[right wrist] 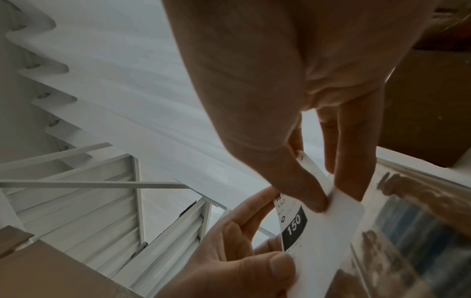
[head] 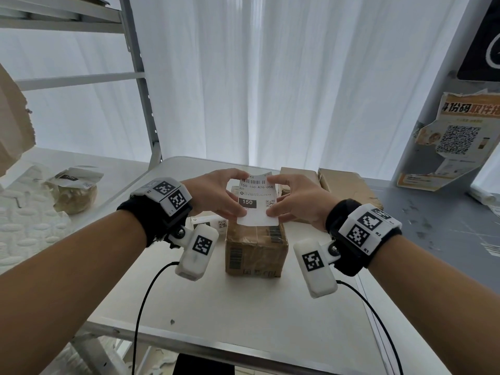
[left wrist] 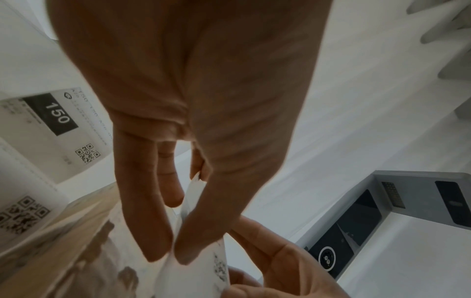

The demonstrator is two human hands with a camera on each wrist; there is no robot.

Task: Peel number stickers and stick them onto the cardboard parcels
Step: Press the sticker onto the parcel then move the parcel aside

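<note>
A white number sticker (head: 257, 201) printed "150" with a barcode and a QR code hangs in the air just above a brown taped cardboard parcel (head: 255, 250) in the middle of the white table (head: 243, 315). My left hand (head: 239, 193) pinches its left edge between thumb and fingers. My right hand (head: 272, 196) pinches the right edge the same way. In the left wrist view, the left hand (left wrist: 175, 252) nips the sticker (left wrist: 201, 282) edge-on. The right wrist view shows the right hand (right wrist: 328, 198) on the sticker (right wrist: 323, 227) beside the parcel (right wrist: 413, 231).
A strip of printed labels (head: 208, 223) lies left of the parcel, also seen in the left wrist view (left wrist: 58, 129). More cardboard boxes (head: 349, 185) stand at the back right. A wrapped parcel (head: 73, 193) sits on the metal shelving (head: 140, 77) to the left. A grey counter (head: 433, 212) borders the table's right side.
</note>
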